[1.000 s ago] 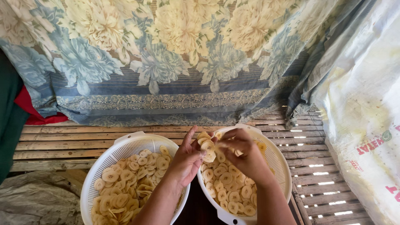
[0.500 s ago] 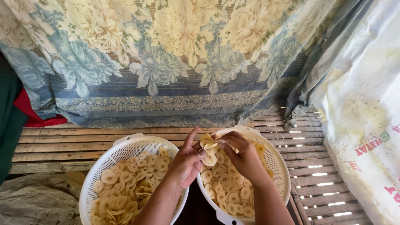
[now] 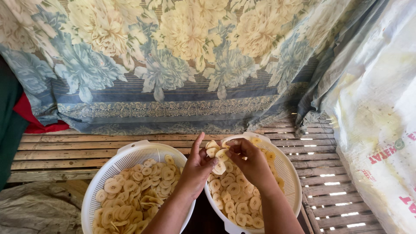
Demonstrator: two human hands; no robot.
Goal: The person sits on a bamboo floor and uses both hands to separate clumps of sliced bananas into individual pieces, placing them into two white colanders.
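Bamboo-slat floor (image 3: 65, 147) under floral cloth (image 3: 173, 65). Over the right colander (image 3: 291, 182), left hand (image 3: 196, 167) and right hand (image 3: 251, 162) pinch a clump of banana slices (image 3: 218, 154). Slices could slip from a loose pinch, beyond the rim.

A small clump of pale yellow banana slices (image 3: 216, 155), thin, round and stuck together, sits low in the frame just right of centre, pinched between both hands above the right white colander (image 3: 291, 182), itself heaped with loose slices.
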